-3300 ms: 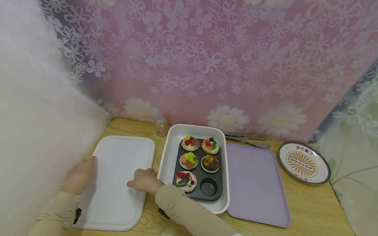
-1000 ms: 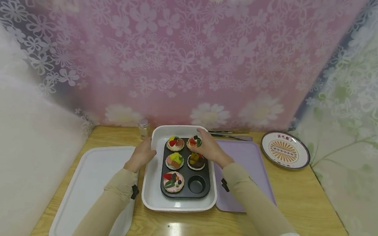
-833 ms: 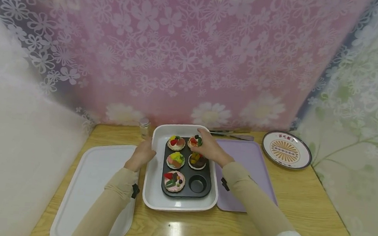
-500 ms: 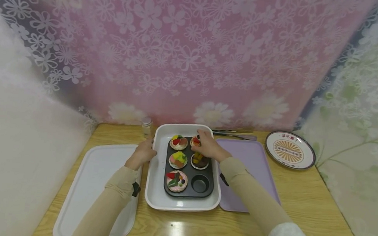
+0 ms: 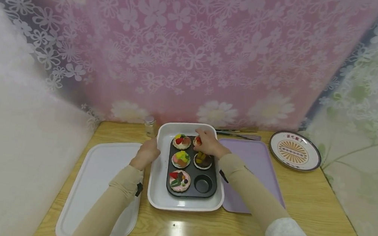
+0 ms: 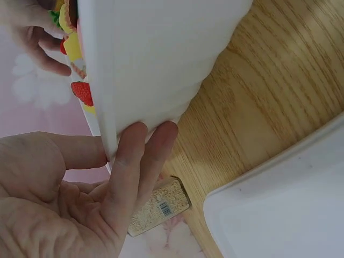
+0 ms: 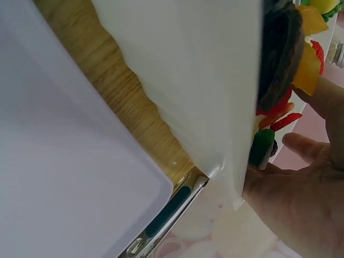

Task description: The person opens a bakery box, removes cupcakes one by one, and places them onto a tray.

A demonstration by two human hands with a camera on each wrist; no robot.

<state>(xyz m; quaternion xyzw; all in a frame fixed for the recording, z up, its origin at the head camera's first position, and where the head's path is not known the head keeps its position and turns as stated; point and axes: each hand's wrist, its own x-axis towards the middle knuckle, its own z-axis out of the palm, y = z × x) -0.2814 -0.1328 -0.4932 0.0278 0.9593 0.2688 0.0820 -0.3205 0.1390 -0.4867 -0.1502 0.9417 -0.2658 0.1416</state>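
In the head view, a deep white tray (image 5: 185, 204) holds a dark muffin tin (image 5: 190, 194) with several fruit-topped tarts; its near right cup (image 5: 202, 183) is empty. My left hand (image 5: 147, 152) pinches the tray's left rim, thumb at the edge and two fingers against the outer wall (image 6: 161, 64). My right hand (image 5: 208, 143) reaches over the right rim, its thumb and fingers curled round the fruit tart (image 7: 274, 121) in the far right cup. The hand covers most of that tart in the head view. Close below it sits a chocolate tart (image 5: 203, 160).
A flat white tray (image 5: 98, 188) lies to the left, a lilac tray (image 5: 253, 168) to the right. Behind stand a small jar (image 5: 149, 126) and several thin tools (image 5: 241, 136). A patterned plate (image 5: 294, 151) is at the far right. Curtains surround the table.
Since the oldest frame, both hands have left the flat white tray. The left now holds the deep tray's rim, the right is at the far right tart. In the last second they barely move.
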